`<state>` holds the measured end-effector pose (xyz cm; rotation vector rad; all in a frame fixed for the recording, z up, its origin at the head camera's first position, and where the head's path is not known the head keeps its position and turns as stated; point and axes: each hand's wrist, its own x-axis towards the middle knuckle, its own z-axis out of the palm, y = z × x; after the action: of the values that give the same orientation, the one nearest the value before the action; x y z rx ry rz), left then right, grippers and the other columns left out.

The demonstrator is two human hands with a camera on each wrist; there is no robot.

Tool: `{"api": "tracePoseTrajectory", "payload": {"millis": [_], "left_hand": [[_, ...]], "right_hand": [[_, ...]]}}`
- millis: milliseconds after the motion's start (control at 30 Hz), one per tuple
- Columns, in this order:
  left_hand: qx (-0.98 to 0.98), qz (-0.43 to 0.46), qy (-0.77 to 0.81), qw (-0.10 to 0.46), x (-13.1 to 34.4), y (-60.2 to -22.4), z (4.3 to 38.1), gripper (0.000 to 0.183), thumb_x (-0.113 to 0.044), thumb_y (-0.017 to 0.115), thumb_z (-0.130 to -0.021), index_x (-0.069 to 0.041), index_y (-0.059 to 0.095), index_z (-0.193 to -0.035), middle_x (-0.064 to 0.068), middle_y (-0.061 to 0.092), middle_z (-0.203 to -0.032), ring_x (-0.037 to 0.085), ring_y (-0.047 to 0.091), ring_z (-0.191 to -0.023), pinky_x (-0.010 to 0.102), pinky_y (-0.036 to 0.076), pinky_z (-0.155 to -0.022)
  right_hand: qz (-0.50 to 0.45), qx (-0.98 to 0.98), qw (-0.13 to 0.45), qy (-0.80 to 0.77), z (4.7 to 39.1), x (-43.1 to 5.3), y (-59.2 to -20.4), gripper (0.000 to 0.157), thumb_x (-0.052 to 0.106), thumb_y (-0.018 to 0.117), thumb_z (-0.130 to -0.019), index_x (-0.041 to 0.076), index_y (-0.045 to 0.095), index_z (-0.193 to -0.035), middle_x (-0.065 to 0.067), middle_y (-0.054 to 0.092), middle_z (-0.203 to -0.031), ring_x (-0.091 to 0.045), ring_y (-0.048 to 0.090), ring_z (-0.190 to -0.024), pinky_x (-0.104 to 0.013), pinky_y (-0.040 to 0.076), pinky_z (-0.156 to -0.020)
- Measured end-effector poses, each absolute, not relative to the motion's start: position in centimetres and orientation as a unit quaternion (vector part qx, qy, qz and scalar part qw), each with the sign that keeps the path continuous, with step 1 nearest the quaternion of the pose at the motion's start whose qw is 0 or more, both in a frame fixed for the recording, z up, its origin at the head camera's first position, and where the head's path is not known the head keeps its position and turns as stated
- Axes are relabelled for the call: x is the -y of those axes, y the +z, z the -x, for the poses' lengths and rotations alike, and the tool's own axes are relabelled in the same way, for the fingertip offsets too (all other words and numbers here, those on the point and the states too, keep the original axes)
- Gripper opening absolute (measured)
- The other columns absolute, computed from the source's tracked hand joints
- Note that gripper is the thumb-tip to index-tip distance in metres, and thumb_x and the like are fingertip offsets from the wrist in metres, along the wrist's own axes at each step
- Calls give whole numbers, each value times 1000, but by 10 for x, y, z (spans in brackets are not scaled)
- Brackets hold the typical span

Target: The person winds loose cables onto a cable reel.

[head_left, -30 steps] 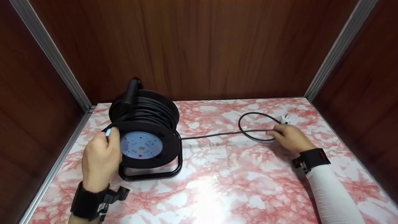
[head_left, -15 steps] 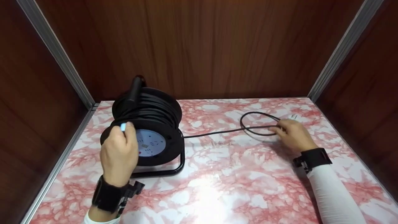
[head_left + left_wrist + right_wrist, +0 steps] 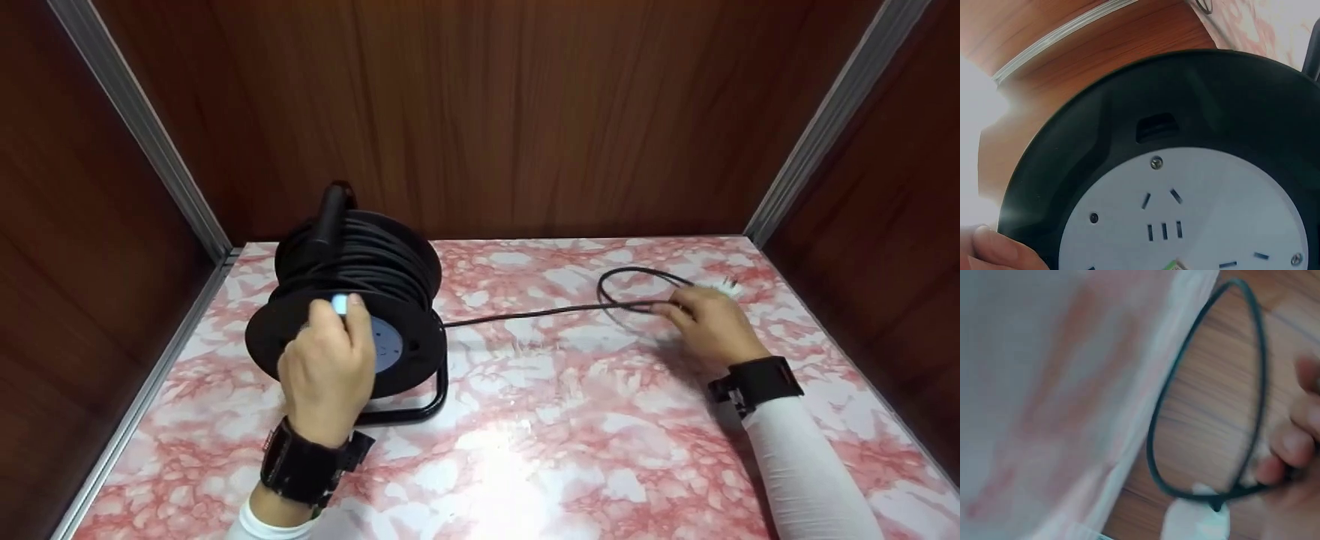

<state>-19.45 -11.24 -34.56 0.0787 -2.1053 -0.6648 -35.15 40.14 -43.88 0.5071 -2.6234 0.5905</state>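
A black cable reel with a pale blue-grey socket face stands at the left of the table, thickly wound with black cable. My left hand grips its crank knob in front of the disc; a light blue end shows by the thumb, while the fingers cover the rest. A length of cable runs right to my right hand, which pinches it. Beyond those fingers the cable forms a loop with a white plug near it, mostly hidden in the head view.
The reel's black carry handle rises at its top, and its tubular stand rests on the red-and-white marbled table. Dark wood panels with metal corner strips enclose the back and sides.
My left hand has swung right across the reel's face with the knob, and the disc has turned. The right hand shifts slightly; the cable loop has narrowed and the plug has lifted somewhat.
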Motion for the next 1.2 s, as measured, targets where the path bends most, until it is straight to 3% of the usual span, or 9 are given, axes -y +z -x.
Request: {"api": "tracePoseTrajectory", "payload": {"millis": [100, 267, 333, 500, 567, 767, 1000, 1067, 1200], "left_hand": [[850, -23, -255, 461, 108, -346, 194, 42, -35, 47, -106, -6, 46, -75, 7, 41, -49, 39, 52, -43, 52, 39, -42], [847, -4, -231, 479, 100, -349, 195, 42, -34, 49, -106, -5, 46, -76, 7, 41, -47, 37, 51, -40, 53, 39, -39], [846, 11, -222, 484, 95, -351, 196, 41, -34, 49, -105, -4, 46, -76, 7, 41, -46, 36, 50, -39, 53, 39, -38], [844, 44, -216, 488, 87, -356, 197, 40, -31, 52, -104, -5, 45, -75, 7, 39, -44, 36, 49, -37, 51, 38, -37], [844, 51, -214, 490, 85, -359, 198, 39, -30, 53, -104, -5, 45, -74, 8, 39, -44, 37, 49, -37, 51, 37, -37], [856, 66, -188, 478, 72, -373, 200, 39, -31, 54, -102, -7, 46, -73, 6, 39, -43, 35, 48, -35, 48, 35, -35], [891, 90, -142, 422, 60, -407, 202, 38, -31, 54, -101, -8, 47, -72, 5, 45, -46, 31, 51, -36, 45, 37, -34], [898, 102, -124, 410, 62, -420, 202, 36, -29, 55, -100, -7, 49, -73, 5, 46, -47, 31, 53, -37, 45, 38, -34], [899, 148, -49, 408, 76, -444, 201, 31, -22, 55, -99, 0, 55, -77, 5, 45, -52, 30, 51, -36, 44, 35, -30]], "right_hand": [[-187, 933, 249, 181, 352, -398, -436, 31, 47, 68, -97, 23, 62, -79, 2, 53, -72, -20, 49, -70, -39, 35, -66], [-192, 956, 108, 193, 350, -398, -442, 38, 52, 61, -100, 19, 66, -83, 3, 54, -68, -19, 52, -64, -38, 40, -64], [-183, 957, 85, 209, 349, -399, -442, 37, 54, 58, -101, 21, 68, -87, 5, 57, -71, -18, 54, -67, -38, 42, -66], [-168, 937, 211, 221, 349, -405, -436, 29, 47, 59, -103, 22, 64, -90, 1, 56, -79, -21, 53, -75, -42, 39, -69], [-164, 937, 229, 209, 350, -407, -435, 28, 43, 60, -103, 20, 61, -87, 0, 54, -78, -23, 52, -74, -43, 38, -68], [-178, 956, 109, 206, 351, -405, -439, 30, 45, 59, -103, 19, 62, -88, 0, 56, -77, -22, 56, -75, -42, 42, -71], [-174, 936, 233, 198, 351, -404, -433, 24, 36, 65, -102, 18, 60, -86, -2, 54, -78, -25, 53, -74, -44, 39, -69], [-177, 939, 229, 184, 351, -405, -434, 27, 37, 64, -102, 18, 57, -84, -2, 53, -76, -25, 52, -72, -44, 39, -68], [-188, 957, 157, 157, 353, -408, -440, 30, 43, 59, -104, 19, 59, -85, 0, 55, -74, -24, 54, -72, -43, 41, -69]]}}
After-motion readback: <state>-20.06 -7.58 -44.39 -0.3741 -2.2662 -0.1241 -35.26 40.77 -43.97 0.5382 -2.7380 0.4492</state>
